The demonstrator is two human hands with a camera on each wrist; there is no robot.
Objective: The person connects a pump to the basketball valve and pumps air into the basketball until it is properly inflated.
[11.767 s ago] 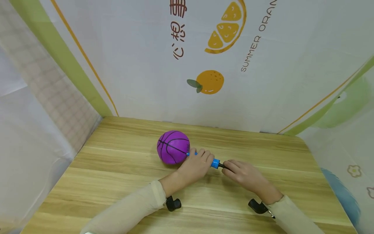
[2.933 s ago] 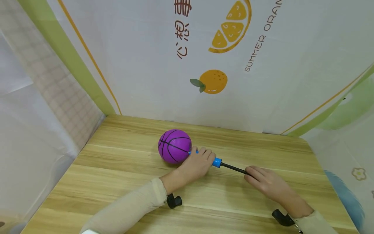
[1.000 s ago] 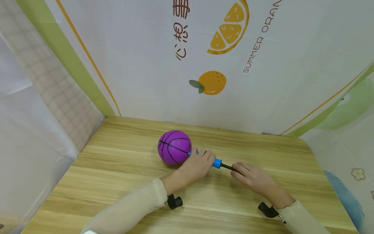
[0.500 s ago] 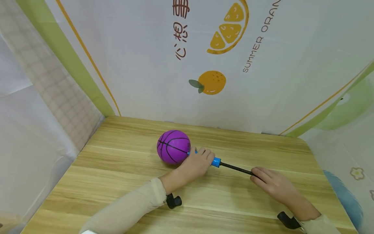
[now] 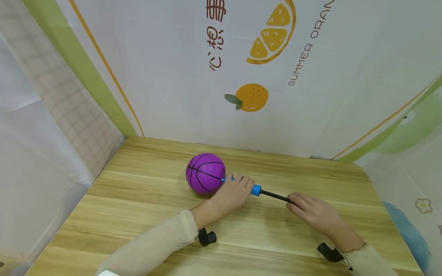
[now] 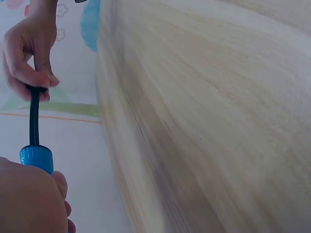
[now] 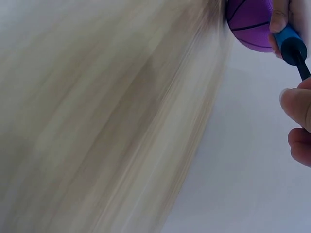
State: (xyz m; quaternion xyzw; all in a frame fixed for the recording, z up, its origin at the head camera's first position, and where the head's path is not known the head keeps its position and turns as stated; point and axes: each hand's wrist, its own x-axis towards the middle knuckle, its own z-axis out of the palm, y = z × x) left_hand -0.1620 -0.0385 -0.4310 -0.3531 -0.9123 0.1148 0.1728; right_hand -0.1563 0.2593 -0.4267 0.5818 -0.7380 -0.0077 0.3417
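Note:
A purple ball (image 5: 205, 173) with black basketball lines sits on the wooden table. My left hand (image 5: 233, 193) grips the blue barrel of a hand pump (image 5: 256, 190) just right of the ball. The pump's tip end reaches the ball's right side; whether a needle is inside it is too small to tell. From the barrel's other end a black rod (image 5: 274, 195) sticks out partway. My right hand (image 5: 312, 212) holds the rod's outer end, and its fingers hide the handle. In the left wrist view, the right hand (image 6: 30, 53) pinches the black end above the blue collar (image 6: 37, 158).
The wooden table (image 5: 138, 214) spreads around both hands. A white curtain (image 5: 172, 96) printed with oranges hangs behind it, with more cloth at both sides. Black camera mounts (image 5: 207, 237) hang under both wrists.
The right hand has slid the black rod in and out of the barrel; over the last half second it moved inward, toward the left hand. Left hand and ball stay nearly in place.

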